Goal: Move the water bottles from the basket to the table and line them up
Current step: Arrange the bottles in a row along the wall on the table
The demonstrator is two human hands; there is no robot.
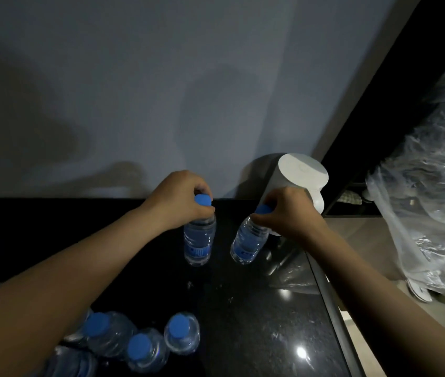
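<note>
Scene was dim, bluish cast overall. Light came from overhead: two bright specular spots glared on glossy black table [284,322]. Broad soft shadows lay across wall [161,77], darkest at left. Plastic sheeting [433,213] at right caught patchy highlights. Wide-angle distortion bent straight edges near right side and stretched forearms at bottom corners. Lower-left bottles [134,341] looked soft, slightly blurred; noise showed in dark areas.
</note>
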